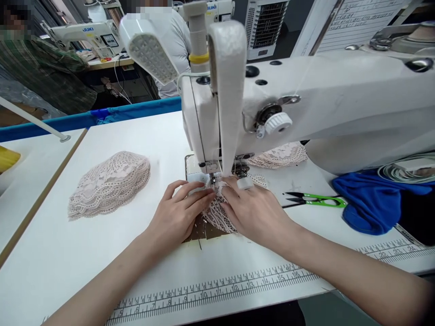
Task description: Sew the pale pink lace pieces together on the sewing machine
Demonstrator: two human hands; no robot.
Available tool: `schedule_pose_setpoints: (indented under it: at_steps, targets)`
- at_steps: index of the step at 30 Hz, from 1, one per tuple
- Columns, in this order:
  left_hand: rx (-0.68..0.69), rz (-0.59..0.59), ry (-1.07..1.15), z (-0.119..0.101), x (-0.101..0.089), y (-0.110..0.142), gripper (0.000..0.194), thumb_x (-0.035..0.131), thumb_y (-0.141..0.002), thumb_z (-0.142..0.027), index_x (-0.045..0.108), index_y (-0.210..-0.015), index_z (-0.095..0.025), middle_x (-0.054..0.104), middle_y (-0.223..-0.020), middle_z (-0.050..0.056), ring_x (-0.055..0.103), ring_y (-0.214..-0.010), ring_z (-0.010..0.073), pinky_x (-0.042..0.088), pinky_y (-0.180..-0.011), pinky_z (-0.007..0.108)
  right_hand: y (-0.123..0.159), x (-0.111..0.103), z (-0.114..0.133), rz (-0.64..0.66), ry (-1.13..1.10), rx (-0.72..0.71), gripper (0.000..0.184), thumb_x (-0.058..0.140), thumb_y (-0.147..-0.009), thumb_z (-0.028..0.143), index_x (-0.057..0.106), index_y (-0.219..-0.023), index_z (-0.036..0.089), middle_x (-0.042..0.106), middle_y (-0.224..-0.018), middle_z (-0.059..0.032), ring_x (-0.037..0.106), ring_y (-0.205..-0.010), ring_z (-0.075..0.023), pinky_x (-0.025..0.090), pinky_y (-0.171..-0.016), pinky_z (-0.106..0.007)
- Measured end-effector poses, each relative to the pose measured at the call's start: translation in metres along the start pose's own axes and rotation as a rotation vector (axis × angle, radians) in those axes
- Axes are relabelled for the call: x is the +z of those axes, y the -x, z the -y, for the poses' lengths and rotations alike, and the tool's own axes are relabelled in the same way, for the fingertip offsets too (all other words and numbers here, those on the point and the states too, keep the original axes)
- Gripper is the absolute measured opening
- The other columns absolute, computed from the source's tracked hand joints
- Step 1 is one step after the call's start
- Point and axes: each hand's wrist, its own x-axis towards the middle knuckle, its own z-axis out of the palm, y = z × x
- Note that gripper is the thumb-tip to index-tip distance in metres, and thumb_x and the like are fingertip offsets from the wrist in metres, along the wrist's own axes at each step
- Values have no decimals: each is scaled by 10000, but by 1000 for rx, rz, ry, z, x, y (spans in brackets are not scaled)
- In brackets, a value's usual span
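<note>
A piece of pale pink lace (219, 217) lies under the needle and presser foot (213, 178) of a white sewing machine (306, 90). My left hand (181, 206) rests at the lace's left edge, fingers stretched out and lying flat, fingertips close to the foot. On the other side, my right hand (254, 208) has its thumb and fingers closed on the lace, just right of the needle. A white band is around one of its fingers. Part of the lace is hidden beneath both hands and the machine head.
A stack of lace pieces (110, 183) lies at left; another lace stack (280, 155) sits behind the needle area. Green thread snips (322, 200) and a blue cloth (370, 199) lie at right. A printed ruler (234, 287) runs along the front edge. Two people (44, 68) are beyond the table.
</note>
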Motion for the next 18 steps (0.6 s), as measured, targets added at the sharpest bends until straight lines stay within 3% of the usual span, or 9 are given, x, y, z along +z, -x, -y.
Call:
schedule_pose_setpoints:
  at_steps: [4, 8, 11, 18]
  targets:
    - [-20, 9, -28, 3, 5, 3, 440, 411, -904, -32, 557, -1284, -197, 675, -1205, 30, 516, -1198, 230, 378, -947, 414, -3, 3, -4, 46, -31, 23, 269, 439, -866, 103, 647, -1036, 94, 659, -1084, -160, 543, -1130, -273, 513, -721, -320]
    - [-16, 38, -56, 5, 7, 4, 450, 426, -874, -11, 575, -1268, -170, 644, -1246, 56, 478, -1219, 263, 398, -929, 414, -8, 10, -10, 0, -87, 38, 302, 426, -940, 221, 673, -1065, 98, 670, -1058, -145, 515, -1161, -284, 486, -890, -395]
    - [0, 71, -52, 3, 6, 3, 434, 440, -882, -41, 585, -1266, -181, 618, -1293, 52, 455, -1248, 281, 410, -937, 426, -11, 15, -13, -42, -128, 55, 349, 425, -971, 315, 683, -1067, 102, 669, -1064, -142, 524, -1143, -283, 474, -922, -421]
    - [74, 71, -122, -3, 3, 0, 467, 474, -866, -76, 561, -1306, -208, 618, -1303, 54, 493, -1247, 286, 417, -915, 433, -16, 21, -21, 4, -274, 48, 299, 425, -874, 165, 661, -1052, 118, 659, -1095, -146, 519, -1146, -287, 468, -932, -482]
